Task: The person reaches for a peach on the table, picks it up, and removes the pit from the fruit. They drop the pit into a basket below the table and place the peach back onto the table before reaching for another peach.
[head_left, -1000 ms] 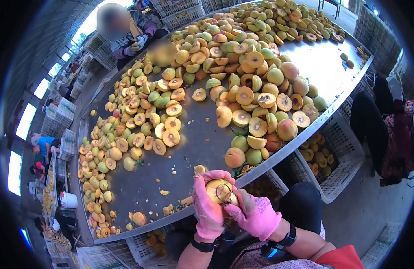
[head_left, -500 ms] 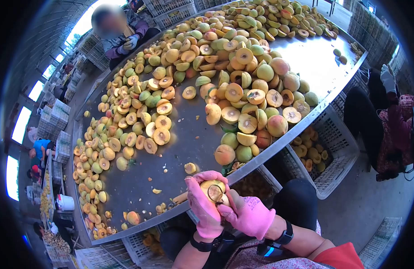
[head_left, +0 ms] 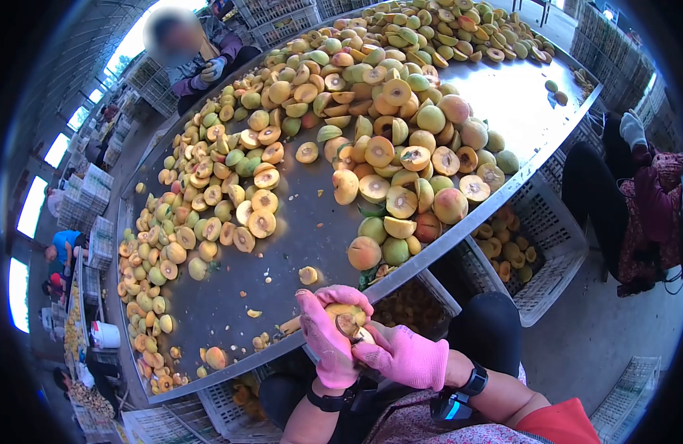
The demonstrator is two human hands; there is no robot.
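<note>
Low in the view, at the table's near edge, my left hand (head_left: pixel 332 340) in a pink glove is wrapped round a halved yellow fruit (head_left: pixel 346 314). Its cut face, with a brown hollow, faces up. My right hand (head_left: pixel 408 357), also gloved in pink, is closed against the fruit's right side. Something curved and metallic shows at the cut face, partly hidden by the fingers; a wooden handle (head_left: pixel 290 326) sticks out to the left of my left hand. A small fruit piece (head_left: pixel 308 275) lies on the metal table (head_left: pixel 297 237) just beyond.
Heaps of halved and whole fruit (head_left: pixel 378 152) cover much of the table. A plastic crate (head_left: pixel 552 255) holding fruit stands below its right edge. One person (head_left: pixel 201 74) is across the table at the upper left, another (head_left: pixel 645 200) at the right. A white bucket (head_left: pixel 105 335) stands at left.
My hands have shifted slightly left, and the fruit's cut face has turned, with the curved metal now less visible. The view has moved a little.
</note>
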